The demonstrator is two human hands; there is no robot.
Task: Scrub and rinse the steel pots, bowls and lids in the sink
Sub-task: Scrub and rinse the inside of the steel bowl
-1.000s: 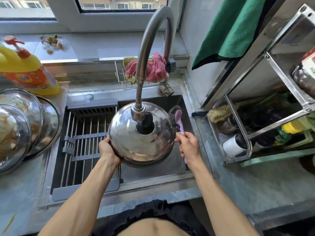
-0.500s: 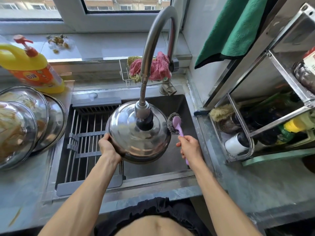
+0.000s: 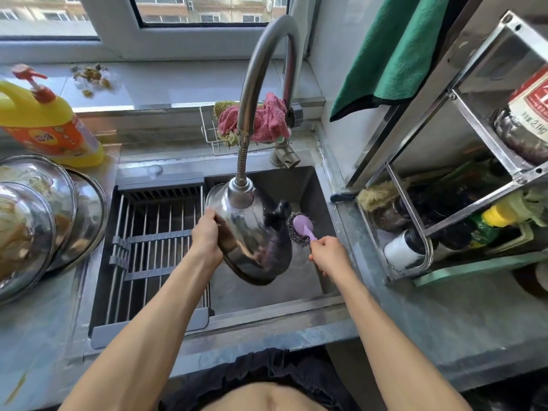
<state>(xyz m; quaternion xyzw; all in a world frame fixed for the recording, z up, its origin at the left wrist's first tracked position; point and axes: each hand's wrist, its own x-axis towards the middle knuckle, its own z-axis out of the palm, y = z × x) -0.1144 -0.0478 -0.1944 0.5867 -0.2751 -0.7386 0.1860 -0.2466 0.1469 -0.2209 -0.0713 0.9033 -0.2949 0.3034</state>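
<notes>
— Under the faucet (image 3: 261, 84), what's in the sink (image 3: 324, 185)?
— A steel lid (image 3: 252, 247), tilted, its black knob (image 3: 278, 212) turned right of the spout. The left hand (image 3: 207, 235) has its grip clenched on the lid's left rim.
— And right of the faucet?
— The right hand (image 3: 329, 256) grips a purple-handled scrubber (image 3: 301, 229), its wire pad just beside the knob.
— Left of the faucet?
— More lids (image 3: 44, 221) stacked on the bench (image 3: 444, 321), near a yellow bottle (image 3: 47, 123).
</notes>
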